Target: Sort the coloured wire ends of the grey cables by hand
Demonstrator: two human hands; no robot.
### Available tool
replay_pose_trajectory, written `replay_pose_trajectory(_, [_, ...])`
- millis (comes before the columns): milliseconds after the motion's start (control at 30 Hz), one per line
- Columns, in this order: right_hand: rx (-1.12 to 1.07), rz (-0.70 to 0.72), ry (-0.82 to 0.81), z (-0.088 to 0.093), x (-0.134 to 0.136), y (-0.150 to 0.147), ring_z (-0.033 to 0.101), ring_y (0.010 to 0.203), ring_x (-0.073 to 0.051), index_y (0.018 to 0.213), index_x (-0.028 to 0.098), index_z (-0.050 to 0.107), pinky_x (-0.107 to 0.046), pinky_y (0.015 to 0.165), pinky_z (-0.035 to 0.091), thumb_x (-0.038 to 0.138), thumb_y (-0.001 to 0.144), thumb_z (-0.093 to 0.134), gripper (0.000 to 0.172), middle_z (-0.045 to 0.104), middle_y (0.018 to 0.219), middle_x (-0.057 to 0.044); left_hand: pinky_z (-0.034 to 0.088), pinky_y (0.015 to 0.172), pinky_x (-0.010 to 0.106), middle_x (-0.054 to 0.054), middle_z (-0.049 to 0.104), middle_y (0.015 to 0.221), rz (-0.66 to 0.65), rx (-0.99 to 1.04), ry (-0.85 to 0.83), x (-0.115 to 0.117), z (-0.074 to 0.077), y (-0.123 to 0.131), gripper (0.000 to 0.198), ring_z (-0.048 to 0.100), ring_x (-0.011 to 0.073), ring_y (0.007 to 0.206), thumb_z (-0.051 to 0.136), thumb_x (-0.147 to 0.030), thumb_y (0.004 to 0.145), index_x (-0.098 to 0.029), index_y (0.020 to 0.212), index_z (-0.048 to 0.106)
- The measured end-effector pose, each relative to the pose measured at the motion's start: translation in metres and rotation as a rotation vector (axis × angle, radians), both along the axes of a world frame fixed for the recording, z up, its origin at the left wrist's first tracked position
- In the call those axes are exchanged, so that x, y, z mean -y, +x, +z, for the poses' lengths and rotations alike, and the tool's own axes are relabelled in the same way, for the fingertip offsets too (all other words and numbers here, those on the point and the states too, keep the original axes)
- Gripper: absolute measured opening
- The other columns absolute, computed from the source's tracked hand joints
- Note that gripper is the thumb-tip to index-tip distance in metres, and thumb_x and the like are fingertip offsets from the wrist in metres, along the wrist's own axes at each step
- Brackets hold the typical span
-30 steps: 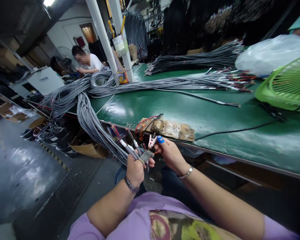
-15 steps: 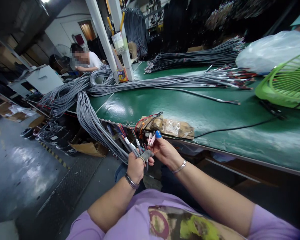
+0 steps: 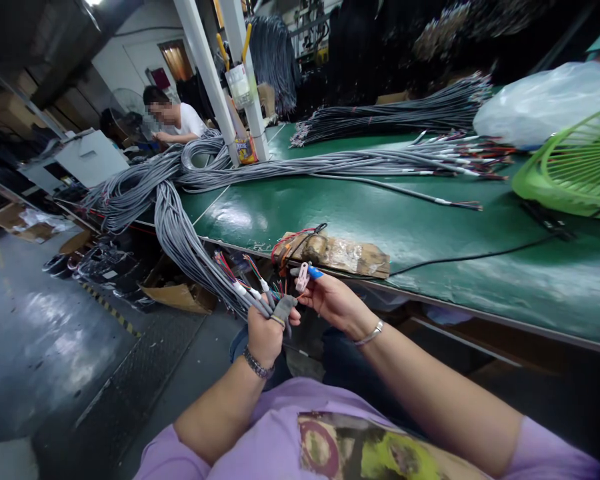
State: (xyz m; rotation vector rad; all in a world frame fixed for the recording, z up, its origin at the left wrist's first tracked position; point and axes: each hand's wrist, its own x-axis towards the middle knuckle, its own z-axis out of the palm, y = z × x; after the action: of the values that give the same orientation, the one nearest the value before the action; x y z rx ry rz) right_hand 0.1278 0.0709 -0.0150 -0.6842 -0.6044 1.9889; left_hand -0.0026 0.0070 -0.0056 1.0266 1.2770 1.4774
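Note:
My left hand (image 3: 267,330) is closed around several grey cables (image 3: 253,293), whose stripped ends fan out in thin coloured wires (image 3: 225,267). A grey cover sits on its thumb. My right hand (image 3: 333,303), with a blue cover (image 3: 315,272) on a fingertip, is pinched close to the left thumb. A small pink clip (image 3: 303,277), shaped like a clothespin, is at its fingers. A thin orange-red wire seems to run between the two hands. Just beyond, a wooden board (image 3: 347,257) with a brown lump and clear tape lies at the table edge.
On the green table (image 3: 260,213) lie a long grey cable bundle (image 3: 300,163) and a dark cable bundle (image 3: 380,120). A green fan (image 3: 570,167) and a plastic bag (image 3: 550,100) are at the right. A person (image 3: 177,120) works at the far left. White posts (image 3: 207,73) stand behind.
My left hand and its cables have shifted a little left and down. The pink clip has turned more upright, and my right hand has tilted slightly.

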Motion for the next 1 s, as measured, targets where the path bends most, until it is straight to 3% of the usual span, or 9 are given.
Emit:
replay_pose_trajectory(100, [0.049, -0.056, 0.044, 0.001, 0.001, -0.002, 0.047, 0.055, -0.008, 0.08, 0.018, 0.064, -0.023, 0.058, 0.046, 0.045, 0.069, 0.072, 0.03, 0.058, 0.065, 0.002, 0.037, 0.038, 0.018, 0.001, 0.064, 0.053, 0.057, 0.004, 0.018, -0.007, 0.002, 0.002, 0.033, 0.058, 0.01, 0.043, 0.069, -0.046, 0.071, -0.014, 0.069, 0.062])
replay_pose_trajectory(300, [0.377, -0.363, 0.26, -0.006, 0.005, -0.007, 0.043, 0.051, -0.009, 0.063, 0.018, 0.059, -0.023, 0.051, 0.036, 0.058, 0.069, 0.068, 0.041, 0.055, 0.057, 0.001, 0.039, 0.04, 0.019, 0.0, 0.063, 0.051, 0.092, -0.004, 0.0, -0.011, -0.001, 0.005, 0.034, 0.058, 0.0105, 0.043, 0.068, -0.048, 0.072, -0.014, 0.068, 0.062])
replay_pose_trajectory(400, [0.328, -0.298, 0.233, -0.008, 0.005, -0.011, 0.044, 0.051, -0.01, 0.067, 0.018, 0.062, -0.024, 0.051, 0.039, 0.066, 0.069, 0.062, 0.049, 0.056, 0.058, 0.0, 0.037, 0.038, 0.019, 0.001, 0.063, 0.052, 0.087, -0.016, 0.001, -0.011, -0.003, 0.005, 0.034, 0.058, 0.0105, 0.042, 0.068, -0.048, 0.072, -0.014, 0.067, 0.062])
replay_pose_trajectory(533, [0.057, -0.117, 0.027, -0.008, 0.003, -0.017, 0.052, 0.058, -0.012, 0.075, 0.017, 0.066, -0.026, 0.056, 0.046, 0.068, 0.064, 0.064, 0.052, 0.064, 0.07, -0.003, 0.037, 0.039, 0.018, 0.001, 0.064, 0.054, 0.096, -0.028, 0.01, -0.012, -0.006, 0.006, 0.036, 0.058, 0.0101, 0.043, 0.068, -0.048, 0.071, -0.014, 0.066, 0.06])
replay_pose_trajectory(800, [-0.097, -0.244, -0.058, -0.007, -0.001, -0.024, 0.055, 0.06, -0.01, 0.074, 0.017, 0.066, -0.022, 0.056, 0.045, 0.051, 0.065, 0.075, 0.037, 0.064, 0.066, 0.0, 0.041, 0.041, 0.019, 0.001, 0.064, 0.053, 0.084, -0.082, -0.011, -0.006, -0.011, 0.01, 0.036, 0.058, 0.0103, 0.043, 0.067, -0.048, 0.072, -0.014, 0.064, 0.059])
replay_pose_trajectory(1000, [-0.126, -0.18, -0.061, -0.008, 0.004, -0.023, 0.054, 0.058, -0.011, 0.074, 0.018, 0.064, -0.023, 0.055, 0.046, 0.057, 0.069, 0.069, 0.04, 0.063, 0.066, 0.0, 0.038, 0.04, 0.018, 0.001, 0.063, 0.053, 0.074, -0.061, 0.011, -0.005, -0.012, 0.009, 0.035, 0.056, 0.0092, 0.043, 0.067, -0.047, 0.073, -0.014, 0.064, 0.059])
